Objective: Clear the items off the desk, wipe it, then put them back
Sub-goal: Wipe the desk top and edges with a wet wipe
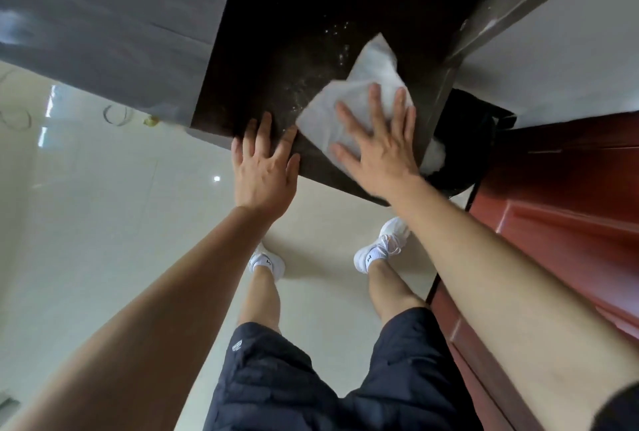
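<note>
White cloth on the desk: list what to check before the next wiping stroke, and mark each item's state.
1. White cloth lies spread under the right hand: ok.
2. Right hand's fingers are straight and press the cloth: ok.
3. Left hand is flat on the desk at its near edge, off the cloth: ok.
4. Pale specks on the desk ahead of the cloth, not yet wiped: not ok.
5. Far end of the desk, out of frame: cannot tell.
</note>
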Action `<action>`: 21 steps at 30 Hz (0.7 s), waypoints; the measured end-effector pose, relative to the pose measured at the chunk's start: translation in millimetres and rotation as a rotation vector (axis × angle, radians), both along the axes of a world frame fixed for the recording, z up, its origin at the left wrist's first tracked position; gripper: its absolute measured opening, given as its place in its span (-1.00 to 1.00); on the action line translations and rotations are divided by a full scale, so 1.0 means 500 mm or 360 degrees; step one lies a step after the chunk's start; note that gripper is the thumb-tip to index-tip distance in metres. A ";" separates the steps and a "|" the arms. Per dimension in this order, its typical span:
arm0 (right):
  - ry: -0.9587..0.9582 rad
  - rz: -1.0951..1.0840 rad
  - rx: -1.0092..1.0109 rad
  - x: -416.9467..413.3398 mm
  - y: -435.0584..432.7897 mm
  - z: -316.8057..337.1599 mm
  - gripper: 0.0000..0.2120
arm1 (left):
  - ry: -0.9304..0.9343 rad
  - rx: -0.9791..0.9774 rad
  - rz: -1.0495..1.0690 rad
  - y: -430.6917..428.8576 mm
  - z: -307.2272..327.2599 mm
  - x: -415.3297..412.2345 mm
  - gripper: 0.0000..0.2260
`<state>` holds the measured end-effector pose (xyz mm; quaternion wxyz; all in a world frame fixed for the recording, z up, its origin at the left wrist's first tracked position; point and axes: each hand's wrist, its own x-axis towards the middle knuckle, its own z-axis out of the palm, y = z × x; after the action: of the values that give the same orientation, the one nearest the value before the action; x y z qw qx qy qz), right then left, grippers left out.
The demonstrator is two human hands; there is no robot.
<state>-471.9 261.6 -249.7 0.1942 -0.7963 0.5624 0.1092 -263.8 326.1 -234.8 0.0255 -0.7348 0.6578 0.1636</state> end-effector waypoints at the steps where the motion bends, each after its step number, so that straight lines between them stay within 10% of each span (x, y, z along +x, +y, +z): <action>1: 0.0034 0.0008 0.0013 0.024 -0.042 -0.001 -0.32 | -0.0012 -0.0030 0.0029 0.009 -0.003 0.006 -0.60; 8: 0.0068 -0.0124 -0.0067 0.166 -0.282 -0.012 -0.34 | -0.0066 -0.0174 -0.0103 0.035 -0.028 0.038 -0.59; 21: 0.0148 0.0016 0.0005 -0.036 -0.010 0.009 -0.38 | -0.0006 -0.0008 -0.0229 0.033 0.012 0.066 -0.61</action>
<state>-489.9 256.4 -244.9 0.1686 -0.7929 0.5666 0.1481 -230.9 342.6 -228.9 0.0365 -0.6860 0.7092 0.1585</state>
